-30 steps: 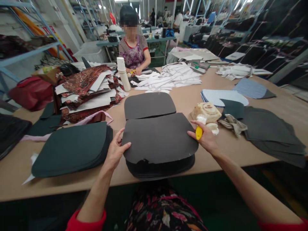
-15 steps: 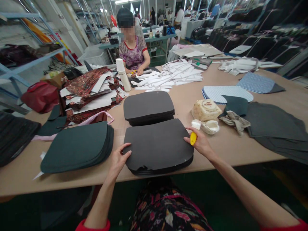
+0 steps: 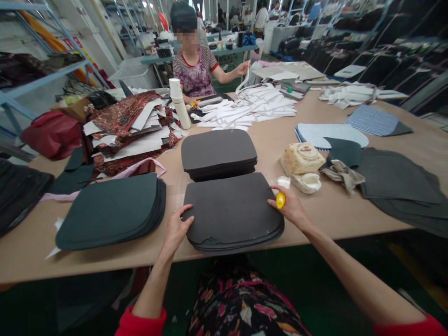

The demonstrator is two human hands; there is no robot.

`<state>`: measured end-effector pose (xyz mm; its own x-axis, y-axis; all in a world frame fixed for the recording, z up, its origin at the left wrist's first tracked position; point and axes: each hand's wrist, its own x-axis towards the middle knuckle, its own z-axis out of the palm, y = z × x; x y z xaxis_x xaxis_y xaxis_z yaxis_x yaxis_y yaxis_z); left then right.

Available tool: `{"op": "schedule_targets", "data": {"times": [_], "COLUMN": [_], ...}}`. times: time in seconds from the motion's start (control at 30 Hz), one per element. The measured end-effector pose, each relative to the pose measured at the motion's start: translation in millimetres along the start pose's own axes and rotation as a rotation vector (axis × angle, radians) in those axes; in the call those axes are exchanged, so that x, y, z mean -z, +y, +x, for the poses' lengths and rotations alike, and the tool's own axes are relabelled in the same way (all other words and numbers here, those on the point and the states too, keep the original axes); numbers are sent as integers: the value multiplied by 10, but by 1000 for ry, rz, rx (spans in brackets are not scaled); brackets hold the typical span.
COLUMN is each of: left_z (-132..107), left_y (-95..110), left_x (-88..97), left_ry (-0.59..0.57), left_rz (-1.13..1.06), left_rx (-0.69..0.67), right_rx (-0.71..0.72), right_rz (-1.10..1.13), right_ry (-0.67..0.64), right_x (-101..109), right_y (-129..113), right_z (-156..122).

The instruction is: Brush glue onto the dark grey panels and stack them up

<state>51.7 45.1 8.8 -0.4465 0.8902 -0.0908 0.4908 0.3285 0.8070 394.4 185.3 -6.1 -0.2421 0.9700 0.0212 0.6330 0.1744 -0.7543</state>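
A stack of dark grey panels with rounded front corners (image 3: 231, 210) lies before me at the table's near edge. My left hand (image 3: 178, 228) grips its left edge, thumb on the top sheet. At the right edge is my right hand (image 3: 293, 209), its fingertips touching the panels. A yellow handle (image 3: 280, 200) is held in that hand; the rest of the tool is hidden. Nicks show along the top panel's front edge. Just behind stands a second stack of similar panels (image 3: 219, 150). To the left lies a dark green stack (image 3: 108, 214).
A cream bottle (image 3: 180, 105) stands beside piled patterned pieces (image 3: 126, 121). Across the table a co-worker (image 3: 194, 70) handles white strips (image 3: 252, 107). On the right are a yellowish block (image 3: 301, 158), a crumpled cloth (image 3: 343, 176), striped pieces (image 3: 331, 135) and loose grey sheets (image 3: 399, 177).
The front edge of the top panel lies flatter, with less of a dark gap. My hands keep their hold. The co-worker's one hand has risen sideways with a white strip.
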Motion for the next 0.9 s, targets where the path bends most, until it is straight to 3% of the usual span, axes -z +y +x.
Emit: {"op": "schedule_targets", "data": {"times": [0.47, 0.9], "left_z": [35, 74], "left_y": [-34, 21], "left_x": [19, -78], "left_ry": [-31, -55], "left_rz": [82, 267], "left_rx": [-35, -96], "right_rx": [60, 80], "right_rz": [-35, -89], "right_ry": [-23, -56], "right_x": [0, -6], "right_y": [-35, -21], "right_z": [-17, -17]}}
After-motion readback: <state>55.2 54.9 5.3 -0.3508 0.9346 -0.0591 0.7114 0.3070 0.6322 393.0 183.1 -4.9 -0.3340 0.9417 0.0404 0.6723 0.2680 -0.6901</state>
